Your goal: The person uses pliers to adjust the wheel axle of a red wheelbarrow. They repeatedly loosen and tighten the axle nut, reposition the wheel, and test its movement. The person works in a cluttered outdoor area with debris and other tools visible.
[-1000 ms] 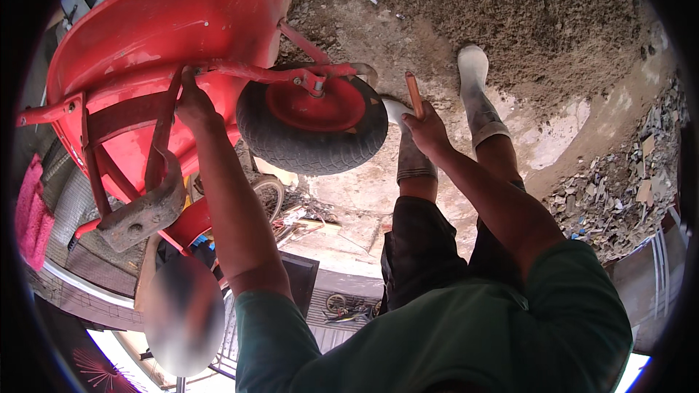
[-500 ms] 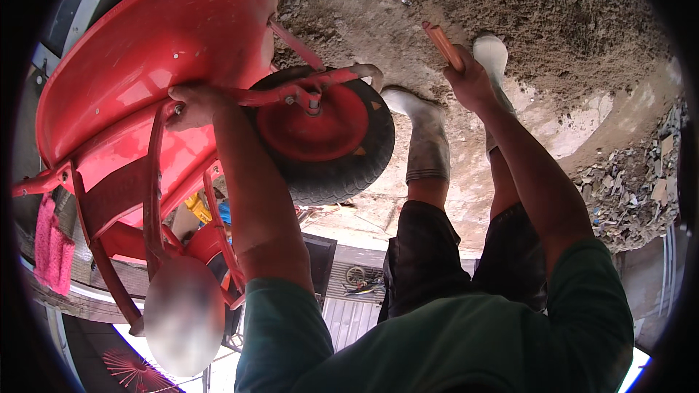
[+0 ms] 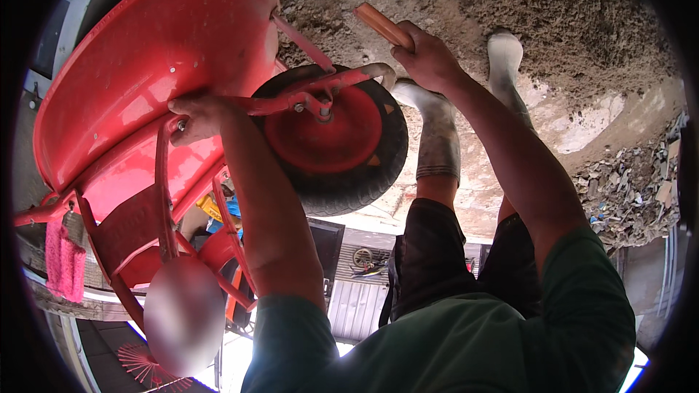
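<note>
A red wheelbarrow point(image 3: 131, 65) is tipped up on the left, its underside frame and black-tyred wheel point(image 3: 324, 145) facing me. My left hand point(image 3: 200, 118) is closed on the red frame point(image 3: 258, 105) just left of the wheel, beside a bolt. To the right of the wheelbarrow, my right hand point(image 3: 424, 58) grips a short orange-brown wooden handle point(image 3: 378, 22), which points up and left above the wheel. Whether anything is fixed to its end is not clear. My white boots point(image 3: 504, 58) stand on the dirty ground beyond.
Loose dark soil point(image 3: 568, 14) covers the upper ground. A rubble heap point(image 3: 622, 193) lies at the right. A pink cloth point(image 3: 64, 262) is at the left. A blurred oval hides part of the lower left, with small blue and yellow things point(image 3: 215, 207) above it.
My right hand has risen with the handle and swung left toward the wheel. My left hand has shifted slightly along the frame, and the wheel appears a little lower and further right.
</note>
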### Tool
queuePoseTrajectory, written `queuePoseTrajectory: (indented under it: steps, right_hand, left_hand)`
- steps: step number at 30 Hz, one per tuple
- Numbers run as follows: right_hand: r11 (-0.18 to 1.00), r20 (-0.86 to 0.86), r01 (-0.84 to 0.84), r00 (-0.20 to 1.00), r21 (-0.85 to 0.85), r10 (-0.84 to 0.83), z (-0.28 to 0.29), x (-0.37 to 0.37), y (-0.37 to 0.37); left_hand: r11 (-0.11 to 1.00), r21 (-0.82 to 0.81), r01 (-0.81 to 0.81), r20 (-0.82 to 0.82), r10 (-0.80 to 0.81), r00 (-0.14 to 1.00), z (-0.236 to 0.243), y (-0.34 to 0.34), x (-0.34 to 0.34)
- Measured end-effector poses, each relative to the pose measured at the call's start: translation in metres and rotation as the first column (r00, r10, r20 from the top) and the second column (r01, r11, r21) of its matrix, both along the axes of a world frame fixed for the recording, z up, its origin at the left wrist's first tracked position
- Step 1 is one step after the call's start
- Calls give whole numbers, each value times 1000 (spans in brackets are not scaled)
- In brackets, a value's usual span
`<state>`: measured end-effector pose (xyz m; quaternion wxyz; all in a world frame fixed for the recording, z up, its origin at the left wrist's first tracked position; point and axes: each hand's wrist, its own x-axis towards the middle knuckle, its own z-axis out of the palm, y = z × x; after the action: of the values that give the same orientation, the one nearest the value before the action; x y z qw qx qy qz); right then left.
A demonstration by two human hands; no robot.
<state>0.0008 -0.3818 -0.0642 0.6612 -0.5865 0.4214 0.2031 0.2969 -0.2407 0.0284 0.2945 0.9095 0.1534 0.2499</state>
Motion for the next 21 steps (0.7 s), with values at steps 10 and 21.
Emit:
queuePoseTrajectory:
  steps: [10,21]
  right_hand:
    - [992,28,-90,996,90,88,37,-30,11]
    - [847,2,-114,991,-519,134,-14,-57,16]
  left_hand:
    - [999,-38,25,27,-24,999,-1,4,3]
    - [998,-27,57,111,-54,992,-9,20,16]
